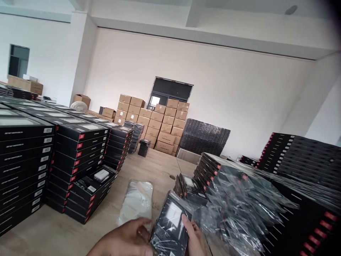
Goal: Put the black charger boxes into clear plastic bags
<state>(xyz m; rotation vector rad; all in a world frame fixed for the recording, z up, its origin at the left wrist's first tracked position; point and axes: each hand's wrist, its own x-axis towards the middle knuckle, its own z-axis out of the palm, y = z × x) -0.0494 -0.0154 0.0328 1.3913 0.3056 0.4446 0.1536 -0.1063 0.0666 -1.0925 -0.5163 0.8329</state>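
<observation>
Head camera: worn on the person's head, looking forward and down across the tabletop (160, 163).
Left hand (128, 236): very near the lens, 7 o'clock, cut by the lower edge.
Right hand (195, 236): equally near, between 5 and 6.
Black box stacks: flank the view, nearer than the wall; one side (82, 149) toward 8, other (314, 160) toward 3.
Back wall (239, 89): far, from 12 round to 2.
Dark wall line (207, 43): slopes down toward 2; frame tilted.
</observation>
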